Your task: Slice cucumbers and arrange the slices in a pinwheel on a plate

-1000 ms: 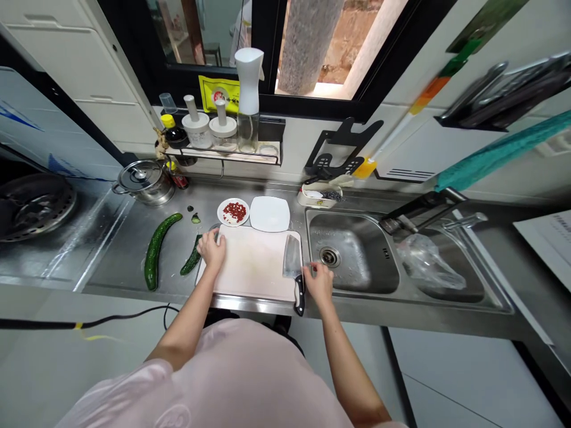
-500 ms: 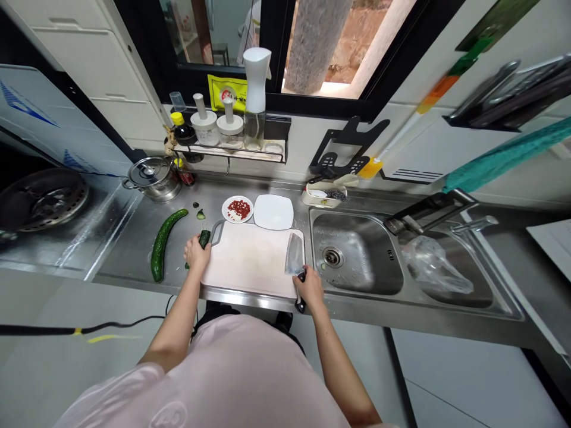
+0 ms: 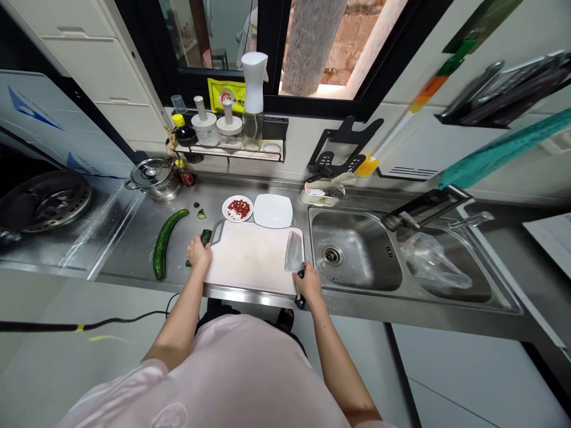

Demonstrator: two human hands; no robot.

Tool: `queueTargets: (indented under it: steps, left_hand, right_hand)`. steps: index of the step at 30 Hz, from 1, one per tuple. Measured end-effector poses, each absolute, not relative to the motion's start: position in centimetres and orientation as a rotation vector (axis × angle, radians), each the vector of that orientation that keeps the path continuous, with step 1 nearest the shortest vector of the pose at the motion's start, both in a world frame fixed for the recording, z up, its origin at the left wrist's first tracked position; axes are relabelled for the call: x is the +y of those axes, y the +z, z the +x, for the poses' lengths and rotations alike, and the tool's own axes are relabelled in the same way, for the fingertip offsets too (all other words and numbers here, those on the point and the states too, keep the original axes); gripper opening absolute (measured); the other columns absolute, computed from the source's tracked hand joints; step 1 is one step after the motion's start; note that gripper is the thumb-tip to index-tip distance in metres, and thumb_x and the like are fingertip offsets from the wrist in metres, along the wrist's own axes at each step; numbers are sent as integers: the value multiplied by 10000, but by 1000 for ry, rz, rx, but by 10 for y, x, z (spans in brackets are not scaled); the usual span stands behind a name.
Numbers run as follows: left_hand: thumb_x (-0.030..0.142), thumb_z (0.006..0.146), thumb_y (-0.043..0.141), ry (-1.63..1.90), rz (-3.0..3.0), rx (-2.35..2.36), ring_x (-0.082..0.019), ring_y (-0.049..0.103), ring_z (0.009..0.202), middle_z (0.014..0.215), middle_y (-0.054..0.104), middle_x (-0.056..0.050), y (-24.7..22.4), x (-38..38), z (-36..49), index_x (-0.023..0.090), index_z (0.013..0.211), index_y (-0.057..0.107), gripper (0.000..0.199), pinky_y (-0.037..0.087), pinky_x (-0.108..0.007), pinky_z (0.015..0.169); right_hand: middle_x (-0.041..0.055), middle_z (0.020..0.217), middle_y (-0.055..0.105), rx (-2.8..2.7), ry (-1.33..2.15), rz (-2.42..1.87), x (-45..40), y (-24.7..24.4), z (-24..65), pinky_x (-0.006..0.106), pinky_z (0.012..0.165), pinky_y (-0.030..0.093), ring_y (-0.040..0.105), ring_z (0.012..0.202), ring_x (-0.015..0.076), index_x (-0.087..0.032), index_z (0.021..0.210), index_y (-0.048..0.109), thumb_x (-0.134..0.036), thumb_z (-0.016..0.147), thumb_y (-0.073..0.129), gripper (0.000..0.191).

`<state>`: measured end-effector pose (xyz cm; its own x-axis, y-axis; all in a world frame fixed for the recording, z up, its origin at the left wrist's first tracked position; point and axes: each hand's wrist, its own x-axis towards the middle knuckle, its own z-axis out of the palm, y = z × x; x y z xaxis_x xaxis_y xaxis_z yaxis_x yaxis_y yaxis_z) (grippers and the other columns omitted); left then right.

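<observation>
My left hand [image 3: 198, 251] wraps a cut piece of dark green cucumber [image 3: 205, 238], whose ends show on either side of my fingers, beside the left edge of a white cutting board [image 3: 250, 261]. My right hand [image 3: 308, 284] closes on the black handle of a steel cleaver [image 3: 294, 251], whose blade lies flat on the board's right side. A whole curved cucumber [image 3: 164, 244] lies on the counter left of my left hand. Small cucumber slices [image 3: 201, 214] sit beyond it.
A round plate of chopped red chilli [image 3: 238, 208] and a white square plate [image 3: 273, 211] sit behind the board. A steel sink [image 3: 352, 249] lies to the right, with a plastic bag [image 3: 432, 261] in its second basin. A steel pot [image 3: 155, 180] stands at the left.
My left hand has moved left off the board's corner onto the cucumber piece. My right hand has moved from beside the cleaver handle onto it.
</observation>
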<state>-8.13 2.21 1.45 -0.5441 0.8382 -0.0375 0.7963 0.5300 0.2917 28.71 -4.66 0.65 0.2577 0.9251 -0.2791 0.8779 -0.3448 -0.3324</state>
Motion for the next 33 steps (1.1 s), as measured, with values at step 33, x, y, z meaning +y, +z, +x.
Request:
queueTargets:
  steps: [33]
  left_hand:
    - [252,789,587,271,2203,1596,-240,516,1044,1134,580,-66,26,9,-18,254,1228,513,445,393,-359,892]
  right_hand:
    - [13,751,582,-1598,813,-2327,-47,19,287,221,568,271,503,675,157,-189,961,520,-242,716,508,252]
